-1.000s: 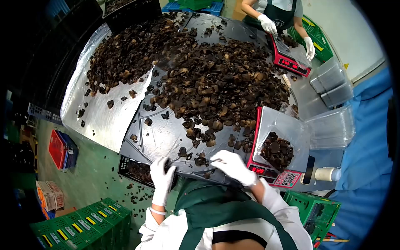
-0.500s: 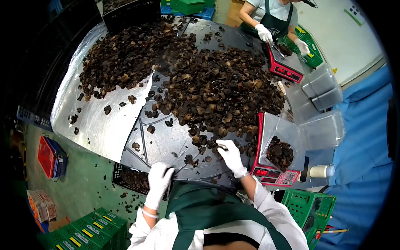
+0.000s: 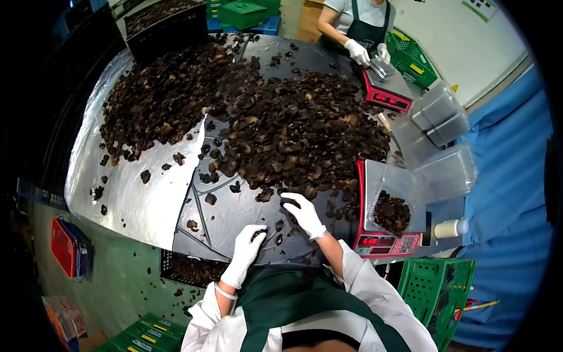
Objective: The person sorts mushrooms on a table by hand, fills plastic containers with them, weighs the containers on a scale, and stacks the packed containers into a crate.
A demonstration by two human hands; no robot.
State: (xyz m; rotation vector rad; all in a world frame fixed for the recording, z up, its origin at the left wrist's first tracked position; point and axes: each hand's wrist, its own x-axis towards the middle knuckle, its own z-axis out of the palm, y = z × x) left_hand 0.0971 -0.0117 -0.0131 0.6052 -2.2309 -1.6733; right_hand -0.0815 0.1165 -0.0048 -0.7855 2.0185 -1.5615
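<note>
Dark brown mushroom pieces point(image 3: 293, 129) lie heaped over the table. My right hand point(image 3: 304, 216), gloved in white, is at the near edge of the heap, its fingers apart above a few pieces; whether it touches one is hidden. My left hand point(image 3: 247, 246), also gloved, is over the table's front edge with fingers curved; what lies under them is too small to name. Right of my right hand, a red scale point(image 3: 361, 211) bears a clear tray of mushroom pieces point(image 3: 392, 212).
Across the table a co-worker's gloved hands point(image 3: 358, 53) hold a clear box over another red scale point(image 3: 387, 100). Clear trays point(image 3: 440, 114) are stacked at the right, near a white bottle point(image 3: 450, 229). Below the front edge is a black crate point(image 3: 193, 268).
My right hand has moved up and left to the heap's near edge. My left hand has moved right and slightly forward. The co-worker's hands have come together at a clear box.
</note>
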